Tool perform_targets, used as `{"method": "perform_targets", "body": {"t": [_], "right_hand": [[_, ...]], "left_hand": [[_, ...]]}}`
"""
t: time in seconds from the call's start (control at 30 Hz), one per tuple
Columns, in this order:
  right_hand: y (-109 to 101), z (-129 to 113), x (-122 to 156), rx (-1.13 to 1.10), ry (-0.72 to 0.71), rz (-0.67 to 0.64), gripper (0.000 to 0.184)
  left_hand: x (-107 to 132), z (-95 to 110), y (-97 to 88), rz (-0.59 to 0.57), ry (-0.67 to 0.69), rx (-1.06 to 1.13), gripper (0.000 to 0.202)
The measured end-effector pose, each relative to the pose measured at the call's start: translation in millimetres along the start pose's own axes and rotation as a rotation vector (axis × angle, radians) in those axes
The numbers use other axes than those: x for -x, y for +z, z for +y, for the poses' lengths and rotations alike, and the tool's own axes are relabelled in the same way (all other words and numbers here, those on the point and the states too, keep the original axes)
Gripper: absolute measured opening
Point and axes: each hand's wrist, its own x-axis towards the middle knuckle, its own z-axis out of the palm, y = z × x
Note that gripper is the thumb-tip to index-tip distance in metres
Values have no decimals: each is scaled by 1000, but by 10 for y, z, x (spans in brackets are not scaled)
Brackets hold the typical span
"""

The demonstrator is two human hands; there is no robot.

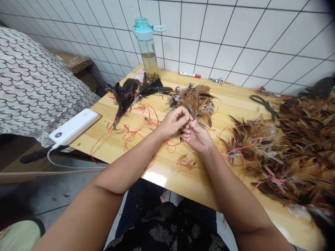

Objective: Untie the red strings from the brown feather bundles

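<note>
My left hand (pixel 176 122) and my right hand (pixel 198 135) meet over the middle of the table, fingertips pinched together. Whatever they hold is too small and covered by the fingers to make out. Directly behind the fingertips is a tuft of brown feathers (pixel 201 99); I cannot tell whether it is gripped or only lies there. Red string (pixel 138 134) spreads in loose tangles to the left of my hands and runs beneath them. Below the right wrist lie feather scraps and red thread bits (pixel 187 162).
A large heap of brown feathers (pixel 306 139) covers the right side. Black feathers (pixel 133 90) lie back left, near a water bottle (pixel 149 52). A red-capped marker (pixel 188 74) rests by the tiled wall. A white power bank (pixel 74 126) with a cable sits at the left edge.
</note>
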Motion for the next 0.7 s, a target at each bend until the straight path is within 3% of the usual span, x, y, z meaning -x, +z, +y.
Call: {"method": "perform_targets", "body": {"t": [0.37, 0.7], "right_hand": [[-65, 40, -26, 62, 38, 27, 19], [-39, -3, 24, 115, 41, 2, 13]], "left_hand": [[-39, 20, -117, -43, 27, -178, 12], [-10, 111, -182, -145, -32, -42, 17]]}}
